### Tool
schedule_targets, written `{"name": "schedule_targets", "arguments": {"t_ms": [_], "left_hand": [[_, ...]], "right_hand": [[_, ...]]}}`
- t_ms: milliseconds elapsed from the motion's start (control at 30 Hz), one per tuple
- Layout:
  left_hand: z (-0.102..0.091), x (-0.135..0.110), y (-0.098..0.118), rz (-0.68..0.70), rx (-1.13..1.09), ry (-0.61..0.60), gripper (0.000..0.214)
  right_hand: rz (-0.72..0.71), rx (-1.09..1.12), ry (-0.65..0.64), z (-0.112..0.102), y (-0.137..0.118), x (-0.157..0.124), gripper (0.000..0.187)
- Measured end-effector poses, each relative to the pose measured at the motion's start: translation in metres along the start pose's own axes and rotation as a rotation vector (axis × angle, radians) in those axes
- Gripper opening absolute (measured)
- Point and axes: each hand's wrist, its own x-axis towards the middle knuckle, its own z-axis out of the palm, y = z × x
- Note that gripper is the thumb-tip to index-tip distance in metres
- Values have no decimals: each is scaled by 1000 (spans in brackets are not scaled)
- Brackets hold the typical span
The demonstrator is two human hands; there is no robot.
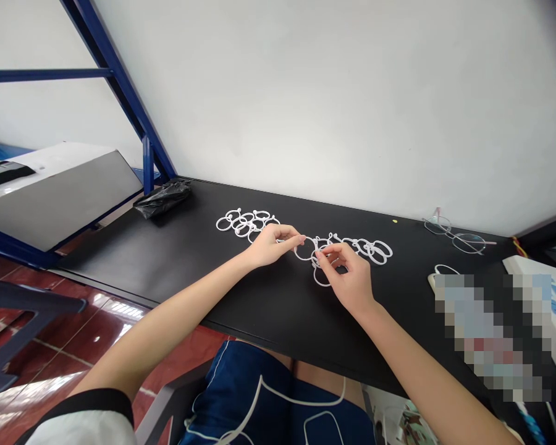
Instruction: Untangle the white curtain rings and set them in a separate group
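Two bare hands work over a black counter (176,259) set against a white wall. The left hand (271,244) pinches its fingertips together on a white plastic ring (304,249) at the counter's middle. The right hand (349,278), just beside it, curls its fingers closed around a cluster of linked rings (323,272). More white rings lie in a left pile (246,222) and a right pile (373,249). A crumpled black bag (163,199) sits far left; wire-framed glasses (458,237) rest far right.
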Motion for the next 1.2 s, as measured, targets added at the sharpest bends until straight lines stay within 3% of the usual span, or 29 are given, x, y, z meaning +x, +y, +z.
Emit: {"name": "schedule_targets", "arguments": {"t_ms": [700,1200], "left_hand": [[-2,1,-1,10,-93,24,37],[-1,1,-6,24,-105,-19,35]], "right_hand": [[-13,9,-53,1,2,-2,12],[-50,-16,-12,1,6,-3,8]]}}
